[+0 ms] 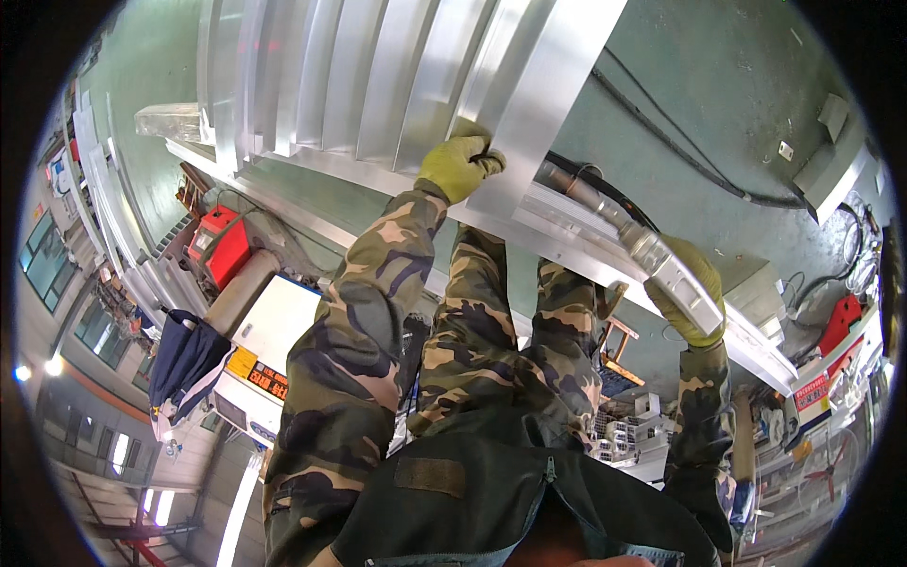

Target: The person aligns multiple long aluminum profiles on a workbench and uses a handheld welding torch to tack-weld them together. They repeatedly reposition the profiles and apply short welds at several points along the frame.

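My left hand [455, 170], in a yellow-green glove, rests with curled fingers against the ribbed silver metal panel [378, 85], near its close edge. What those fingers grip, if anything, is hidden. At the right, my gloved right hand [694, 288] is closed around a grey handheld welding gun [652, 255]. The gun lies slanted, its narrow tubular end toward the panel's right corner. A black cable runs alongside it, partly behind the gun. Beneath both hands a long silver metal beam [567, 248] crosses from left to right.
Black hoses [680, 146] trail over the green floor at the far right. On the left stand a red machine [219, 244] and a white cabinet [276, 317] with dark cloth beside it. A small wooden stool [616, 345] is near my legs. Long metal profiles [109, 189] lie further left.
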A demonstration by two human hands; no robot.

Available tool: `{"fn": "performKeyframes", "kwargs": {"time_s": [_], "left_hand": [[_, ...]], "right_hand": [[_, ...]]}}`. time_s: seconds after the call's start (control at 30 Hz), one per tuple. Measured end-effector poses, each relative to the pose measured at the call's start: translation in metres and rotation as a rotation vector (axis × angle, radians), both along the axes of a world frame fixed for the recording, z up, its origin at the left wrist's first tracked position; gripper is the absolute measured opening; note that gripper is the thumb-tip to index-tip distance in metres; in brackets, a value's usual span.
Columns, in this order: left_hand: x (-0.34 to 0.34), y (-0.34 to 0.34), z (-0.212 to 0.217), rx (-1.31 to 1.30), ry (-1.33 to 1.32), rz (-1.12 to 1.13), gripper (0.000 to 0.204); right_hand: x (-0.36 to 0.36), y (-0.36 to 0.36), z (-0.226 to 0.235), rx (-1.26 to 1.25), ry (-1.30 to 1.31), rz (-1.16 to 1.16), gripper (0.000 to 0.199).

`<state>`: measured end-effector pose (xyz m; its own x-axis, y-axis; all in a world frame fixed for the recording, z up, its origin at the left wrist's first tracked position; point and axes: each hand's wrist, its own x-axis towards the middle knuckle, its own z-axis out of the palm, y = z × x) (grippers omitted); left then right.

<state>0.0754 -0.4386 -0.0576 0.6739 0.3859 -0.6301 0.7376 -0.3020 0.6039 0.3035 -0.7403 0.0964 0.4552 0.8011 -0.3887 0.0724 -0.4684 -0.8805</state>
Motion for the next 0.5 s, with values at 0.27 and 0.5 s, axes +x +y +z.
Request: {"fn": "performKeyframes", "kwargs": {"time_s": [0.27, 0.5], "left_hand": [[0.013, 0.017, 0.023, -0.04, 0.279, -0.027, 0.044], [0.028, 0.024, 0.022, -0.048, 0.303, -0.155, 0.043]], "right_hand": [[-0.016, -0.003, -0.037, 0.152, 0.038, 0.349, 0.043], [-0.06, 0.008, -0.072, 0.199, 0.092, 0.496, 0.042]]}}
